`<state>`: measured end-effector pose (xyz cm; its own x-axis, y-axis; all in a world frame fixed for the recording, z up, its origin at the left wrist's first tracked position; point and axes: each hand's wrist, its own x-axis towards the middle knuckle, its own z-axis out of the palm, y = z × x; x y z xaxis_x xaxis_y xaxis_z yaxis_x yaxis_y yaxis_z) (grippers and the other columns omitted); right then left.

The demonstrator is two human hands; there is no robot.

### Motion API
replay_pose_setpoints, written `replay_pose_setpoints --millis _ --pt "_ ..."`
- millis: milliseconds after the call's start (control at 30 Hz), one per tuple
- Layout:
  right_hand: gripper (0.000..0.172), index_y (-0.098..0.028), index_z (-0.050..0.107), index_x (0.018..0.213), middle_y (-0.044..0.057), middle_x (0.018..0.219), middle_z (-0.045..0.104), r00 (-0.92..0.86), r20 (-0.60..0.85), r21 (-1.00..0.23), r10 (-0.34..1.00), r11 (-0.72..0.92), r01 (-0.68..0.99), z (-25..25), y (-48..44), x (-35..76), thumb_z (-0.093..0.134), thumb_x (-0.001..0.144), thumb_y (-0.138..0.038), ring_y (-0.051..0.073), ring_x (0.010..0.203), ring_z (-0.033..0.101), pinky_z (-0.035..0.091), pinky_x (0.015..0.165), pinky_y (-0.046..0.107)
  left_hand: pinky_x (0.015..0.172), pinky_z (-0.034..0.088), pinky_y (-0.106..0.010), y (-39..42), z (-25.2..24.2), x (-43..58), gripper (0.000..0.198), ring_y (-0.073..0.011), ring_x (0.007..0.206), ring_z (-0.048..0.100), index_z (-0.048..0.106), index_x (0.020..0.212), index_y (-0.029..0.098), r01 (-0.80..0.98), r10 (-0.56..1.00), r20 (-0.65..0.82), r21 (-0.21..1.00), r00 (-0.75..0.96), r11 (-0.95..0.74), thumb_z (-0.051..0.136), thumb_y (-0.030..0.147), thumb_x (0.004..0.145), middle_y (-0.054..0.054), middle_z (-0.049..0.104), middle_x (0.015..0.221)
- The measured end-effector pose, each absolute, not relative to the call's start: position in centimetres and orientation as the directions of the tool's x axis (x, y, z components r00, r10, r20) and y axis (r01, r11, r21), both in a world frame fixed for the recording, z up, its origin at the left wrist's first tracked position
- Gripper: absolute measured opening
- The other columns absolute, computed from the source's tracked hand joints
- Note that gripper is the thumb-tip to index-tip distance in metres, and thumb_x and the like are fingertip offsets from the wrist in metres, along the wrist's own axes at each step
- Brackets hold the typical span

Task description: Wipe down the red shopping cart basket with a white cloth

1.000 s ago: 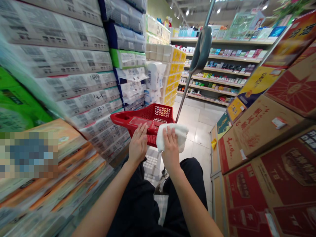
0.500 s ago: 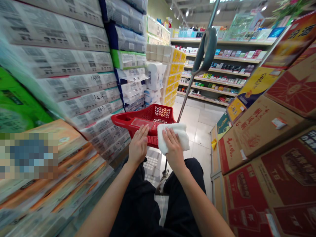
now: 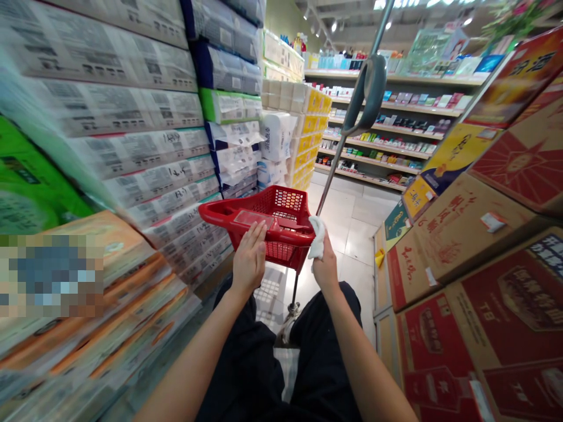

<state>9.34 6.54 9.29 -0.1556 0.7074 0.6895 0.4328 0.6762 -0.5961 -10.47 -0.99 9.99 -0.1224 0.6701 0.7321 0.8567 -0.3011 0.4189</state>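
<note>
Your left hand lies open, its fingers spread flat against the near side of a red plastic shopping basket with mesh walls, which sits just ahead of your hands. Your right hand is curled narrow around a soft white cloth, pressing it against the basket's right corner. The basket looks light and stiff, easiest to steady by its thick rim; the cloth looks light and limp, best gathered in your palm. Just beyond your right hand, a thin metal pole rises to a grey loop handle. Below your hands are your dark trousers and pale floor tiles. To your left stand plastic-wrapped bales of tissue; to your right, red-printed cardboard cartons; far ahead, stocked store shelves.
</note>
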Motion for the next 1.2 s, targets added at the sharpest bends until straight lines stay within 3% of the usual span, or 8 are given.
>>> replay_pose_setpoints --millis 100,200,333,567,767,933,1033,1200 --pt "0.089 -0.019 0.004 0.156 0.011 0.161 0.022 -0.067 0.663 -0.633 0.746 0.606 0.483 7.3 4.1 7.6 0.038 0.076 0.002 0.023 0.147 0.025 0.035 0.116 0.046 0.119 0.027 -0.046 -1.2 9.9 -10.5 0.049 -0.019 0.146 0.028 0.035 0.149 0.021 0.854 0.662 0.736 0.429 -0.141 -0.295 0.023 0.029 0.102 -0.008 0.042 0.152" --pt "0.086 -0.02 0.009 0.156 0.007 0.163 0.016 -0.183 0.707 -0.47 0.683 0.647 0.601 7.2 1.9 5.9 0.035 0.078 0.003 0.024 0.151 0.009 0.022 0.12 0.052 0.119 0.026 -0.046 -1.4 9.9 -10.6 0.049 -0.0191 0.147 0.027 0.034 0.149 0.021 0.858 0.665 0.735 0.418 -0.128 -0.297 0.022 0.029 0.102 -0.008 0.042 0.153" --pt "0.07 -0.02 0.021 0.155 0.003 0.16 0.027 -0.387 0.642 -0.287 0.662 0.675 0.68 9.6 0.8 3.0 0.033 0.088 -0.002 0.02 0.15 0.015 0.022 0.121 0.046 0.119 0.026 -0.047 -1.5 10.0 -10.5 0.05 -0.0198 0.147 0.026 0.034 0.149 0.02 0.872 0.682 0.724 0.395 -0.102 -0.29 0.022 0.031 0.102 -0.008 0.04 0.154" --pt "0.06 -0.016 0.03 0.152 0.003 0.159 0.028 -0.518 0.596 -0.206 0.613 0.74 0.64 11.0 1.5 2.5 0.038 0.093 -0.009 0.017 0.149 0.019 0.021 0.122 0.04 0.119 0.026 -0.047 -1.5 10.2 -10.6 0.051 -0.0204 0.147 0.027 0.034 0.149 0.02 0.878 0.686 0.723 0.377 -0.081 -0.294 0.02 0.033 0.102 -0.009 0.04 0.154" --pt "0.066 -0.017 0.036 0.15 0.007 0.155 0.037 -0.447 0.684 -0.333 0.576 0.792 0.512 10.1 3.2 7.8 0.037 0.085 -0.002 0.02 0.148 0.024 0.02 0.122 0.046 0.118 0.027 -0.046 -1.3 10.0 -10.8 0.05 -0.0203 0.146 0.029 0.036 0.148 0.019 0.876 0.679 0.73 0.377 -0.082 -0.299 0.021 0.031 0.102 -0.009 0.043 0.152" --pt "0.049 -0.018 0.06 0.132 0.009 0.137 0.059 -0.389 0.665 -0.547 0.638 0.77 0.328 11.7 7.8 11.0 0.045 0.086 -0.009 0.023 0.135 0.047 0.034 0.117 0.045 0.118 0.028 -0.048 -0.7 10.0 -10.5 0.05 -0.021 0.146 0.03 0.036 0.148 0.02 0.866 0.67 0.735 0.4 -0.107 -0.299 0.021 0.032 0.102 -0.009 0.043 0.152" --pt "0.036 -0.022 0.069 0.119 0.006 0.124 0.068 -0.457 0.639 -0.603 0.619 0.772 0.202 13.0 10.3 11.7 0.05 0.088 -0.015 0.023 0.121 0.059 0.041 0.11 0.041 0.118 0.028 -0.048 -0.5 9.9 -10.4 0.05 -0.0215 0.146 0.03 0.036 0.149 0.02 0.865 0.664 0.739 0.402 -0.113 -0.3 0.021 0.033 0.102 -0.009 0.042 0.152" --pt "0.029 -0.025 0.07 0.116 0.004 0.121 0.069 -0.613 0.598 -0.621 0.516 0.782 0.053 14.4 12.2 12.0 0.051 0.094 -0.028 0.021 0.115 0.061 0.044 0.106 0.038 0.119 0.027 -0.047 -0.6 9.9 -10.7 0.05 -0.0207 0.147 0.027 0.034 0.149 0.021 0.866 0.659 0.744 0.398 -0.111 -0.303 0.02 0.032 0.102 -0.008 0.041 0.153"
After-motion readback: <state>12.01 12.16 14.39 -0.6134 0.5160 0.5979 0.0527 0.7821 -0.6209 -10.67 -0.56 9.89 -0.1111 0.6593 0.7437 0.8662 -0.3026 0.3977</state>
